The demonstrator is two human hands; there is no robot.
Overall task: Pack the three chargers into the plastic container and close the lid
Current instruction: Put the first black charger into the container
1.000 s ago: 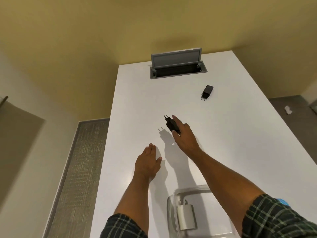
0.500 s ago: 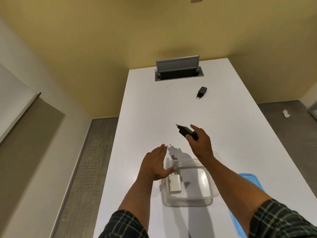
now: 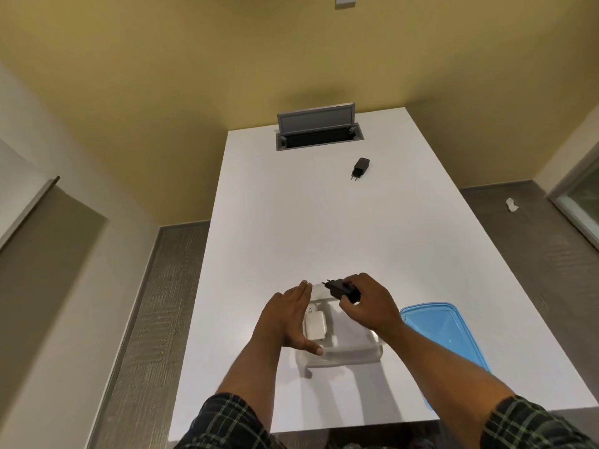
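A clear plastic container (image 3: 348,356) stands on the white table near its front edge. A white charger (image 3: 315,325) lies inside it at the left. My right hand (image 3: 368,306) holds a black charger (image 3: 340,288) above the container's far side. My left hand (image 3: 285,315) rests flat against the container's left wall, fingers straight. A second black charger (image 3: 360,166) lies far back on the table. The blue lid (image 3: 444,335) lies flat to the right of the container.
An open grey cable hatch (image 3: 316,131) is set into the table's far end. The white table (image 3: 291,222) ends close in front of me and drops to a dark floor at both sides. A scrap of white paper (image 3: 511,205) lies on the floor at the right.
My right hand carried the black charger back from mid-table to above the container. My left hand moved to the container's left side. The view dropped, showing the container and the blue lid.
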